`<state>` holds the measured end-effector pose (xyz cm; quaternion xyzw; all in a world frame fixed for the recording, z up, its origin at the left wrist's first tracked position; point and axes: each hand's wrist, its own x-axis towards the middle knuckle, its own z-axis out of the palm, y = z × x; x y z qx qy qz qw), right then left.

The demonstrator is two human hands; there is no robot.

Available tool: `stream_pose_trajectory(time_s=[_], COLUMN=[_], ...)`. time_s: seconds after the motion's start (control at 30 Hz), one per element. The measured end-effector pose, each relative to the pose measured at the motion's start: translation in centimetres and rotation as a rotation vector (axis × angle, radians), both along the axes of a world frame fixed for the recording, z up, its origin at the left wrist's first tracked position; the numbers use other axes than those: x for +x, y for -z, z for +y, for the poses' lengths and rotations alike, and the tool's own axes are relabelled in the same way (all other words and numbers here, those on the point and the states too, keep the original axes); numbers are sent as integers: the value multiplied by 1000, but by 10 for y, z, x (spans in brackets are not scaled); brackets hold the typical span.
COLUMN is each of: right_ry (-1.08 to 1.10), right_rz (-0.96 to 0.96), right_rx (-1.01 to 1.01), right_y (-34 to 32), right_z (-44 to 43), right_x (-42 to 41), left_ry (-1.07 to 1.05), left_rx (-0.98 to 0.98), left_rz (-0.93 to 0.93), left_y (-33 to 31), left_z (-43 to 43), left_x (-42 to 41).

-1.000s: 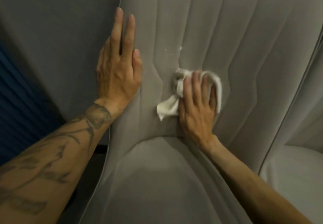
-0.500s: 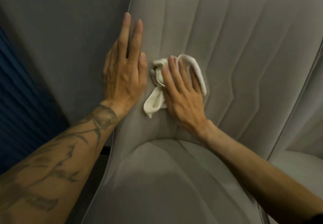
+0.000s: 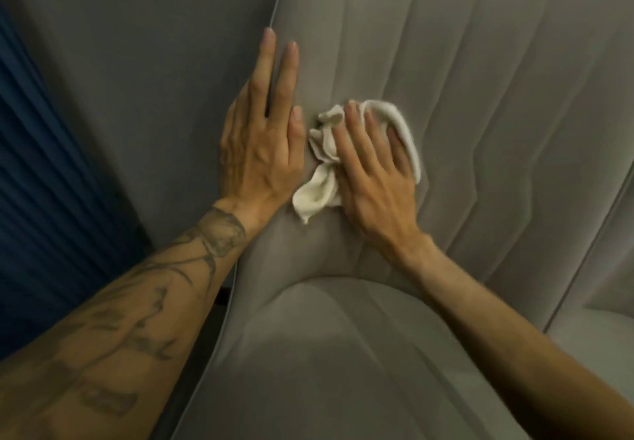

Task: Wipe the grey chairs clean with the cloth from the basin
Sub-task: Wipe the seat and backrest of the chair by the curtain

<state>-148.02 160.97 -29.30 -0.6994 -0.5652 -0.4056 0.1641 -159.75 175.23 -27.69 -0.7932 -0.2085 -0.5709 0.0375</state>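
Starting at the far left of the frame, a dark blue pleated surface [image 3: 41,172] fills the edge, with a plain grey panel [image 3: 137,62] above and beside it. A tattooed forearm [image 3: 130,309] rises from the lower left to the left hand [image 3: 260,151], which lies flat with fingers extended and close together, palm against the left border of the grey chair [image 3: 480,96] backrest; its grip holds nothing. Just beside it, at centre frame, the white cloth [image 3: 322,178] is crumpled against the backrest, one loose corner hanging down toward the seat crease. The right hand [image 3: 374,172] presses on the cloth, fingers spread over it with the fabric wrapping round the fingertips at the upper right; the grip is on the cloth, pinning it to the upholstery. The chair's stitched channels run across the upper right of the frame, its seat cushion [image 3: 326,354] occupying lower centre. A second grey chair [image 3: 603,309] shows at the right edge.
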Motion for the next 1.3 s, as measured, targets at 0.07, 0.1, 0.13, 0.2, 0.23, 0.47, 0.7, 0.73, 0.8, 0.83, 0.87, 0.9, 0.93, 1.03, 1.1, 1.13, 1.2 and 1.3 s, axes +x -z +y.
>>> stream_pose_trajectory(time_s=[0.07,0.1,0.13,0.2,0.23,0.47,0.7,0.73,0.8,0.83,0.87,0.9,0.93,1.03,1.1,1.13,1.2,1.3], right_ry=[16,30,62,156,182,27,75,0,-149,-204,-257,-311,-364,-530,-582,-583,-546,-504], right_rz=[-64,-79,-82,-29,7,-60,118,139,178,227,301,373,436,510,483,479,507,551], right_rx=[53,157,282,514,579,4,389,341,225,172,131,99,70,-100,-305,-387,-483,-483], right_y=[-38,-65,-94,-135,-139,-76,-144,-124,-70,-39,-8,20,46,104,123,125,118,110], right_z=[11,22,35,56,63,11,65,64,54,47,39,31,22,-12,-36,-45,-59,-68], right_x=[25,37,45,48,40,20,18,8,-12,-23,-36,-47,-57,-75,-72,-66,-51,-48], left_ry=[1,3,3,1,1,1,66,42,33,83,142,175,169,116,113,88,19,-67], left_rx=[13,16,15,9,9,-29,-142,-179,-240,-274,-309,-335,-361,-523,-614,-650,-714,-809], left_rz=[6,8,9,12,13,22,85,109,131,130,139,167,214,365,488,558,639,676], left_y=[0,0,0,1,1,-1,-8,-6,4,12,22,34,49,99,124,133,144,148], left_z=[1,1,2,3,4,0,-11,-15,-25,-32,-41,-52,-64,-106,-126,-133,-141,-150], left_x=[0,-1,-1,-1,-1,-3,-13,-17,-29,-38,-50,-63,-78,-123,-149,-158,-170,-181])
